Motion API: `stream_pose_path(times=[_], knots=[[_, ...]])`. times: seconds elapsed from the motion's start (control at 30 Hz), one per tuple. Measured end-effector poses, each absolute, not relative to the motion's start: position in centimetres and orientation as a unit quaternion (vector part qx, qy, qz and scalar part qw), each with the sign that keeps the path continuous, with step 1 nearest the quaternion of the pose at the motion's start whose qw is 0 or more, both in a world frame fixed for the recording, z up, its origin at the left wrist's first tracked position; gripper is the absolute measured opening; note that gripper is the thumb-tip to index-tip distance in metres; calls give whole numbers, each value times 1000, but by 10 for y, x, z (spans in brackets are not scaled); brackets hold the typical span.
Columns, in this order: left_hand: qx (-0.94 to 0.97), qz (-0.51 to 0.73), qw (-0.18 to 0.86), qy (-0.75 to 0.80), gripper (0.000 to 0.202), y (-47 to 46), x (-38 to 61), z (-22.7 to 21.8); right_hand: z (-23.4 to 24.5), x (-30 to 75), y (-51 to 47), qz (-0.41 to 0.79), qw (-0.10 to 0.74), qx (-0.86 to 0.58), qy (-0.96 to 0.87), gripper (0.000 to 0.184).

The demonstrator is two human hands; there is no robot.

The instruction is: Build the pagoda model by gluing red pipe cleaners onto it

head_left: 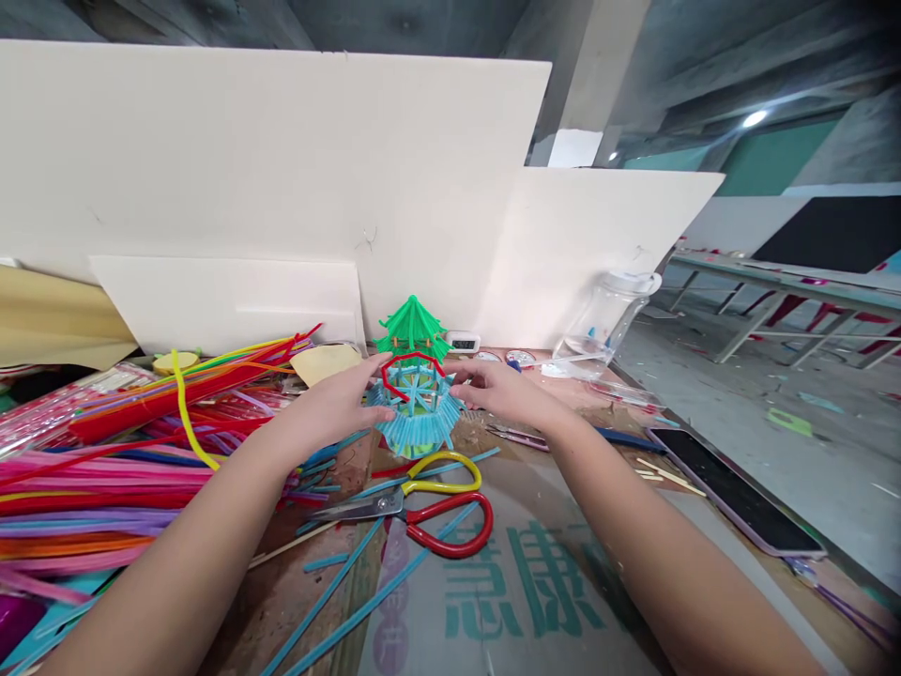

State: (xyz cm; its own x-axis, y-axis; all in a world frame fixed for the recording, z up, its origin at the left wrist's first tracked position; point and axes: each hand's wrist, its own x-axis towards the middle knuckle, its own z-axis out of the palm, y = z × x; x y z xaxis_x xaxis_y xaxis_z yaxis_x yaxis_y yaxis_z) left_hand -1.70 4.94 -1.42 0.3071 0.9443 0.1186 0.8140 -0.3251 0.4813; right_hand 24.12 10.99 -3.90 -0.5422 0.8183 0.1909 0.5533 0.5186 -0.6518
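Note:
A small pagoda-like model [420, 427] of fuzzy pipe cleaners stands in front of me, with a light blue flared skirt and blue lattice. Around its upper part sits an angular red pipe cleaner ring [386, 378]. Behind the ring rises a green pointed roof [413, 324]. My left hand [348, 399] is at the model's left side, thumb and fingers apart. On the right, my right hand [496, 387] has its fingers loosely bent and apart beside the ring. Whether the fingertips press on the model is hard to make out. Scissors [394, 507] with yellow and red handles lie before it.
Bundles of coloured pipe cleaners [91, 479] spread over the left side. Cut blue strips [373, 601] lie in front. To the right are tweezers [519, 437], a phone [732, 488] and a clear jug [598, 319]. White boards [282, 169] stand behind, near a small digital display [463, 342].

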Motion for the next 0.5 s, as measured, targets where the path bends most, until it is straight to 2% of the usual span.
stream_pose_path(times=[0.2,0.5], knots=[[816,209,129,524,80,47,-15,-12,-32,240,105,272,253,-400,-838,38],[847,245,73,467,62,47,-15,-13,-32,239,101,276,262,-383,-842,37]])
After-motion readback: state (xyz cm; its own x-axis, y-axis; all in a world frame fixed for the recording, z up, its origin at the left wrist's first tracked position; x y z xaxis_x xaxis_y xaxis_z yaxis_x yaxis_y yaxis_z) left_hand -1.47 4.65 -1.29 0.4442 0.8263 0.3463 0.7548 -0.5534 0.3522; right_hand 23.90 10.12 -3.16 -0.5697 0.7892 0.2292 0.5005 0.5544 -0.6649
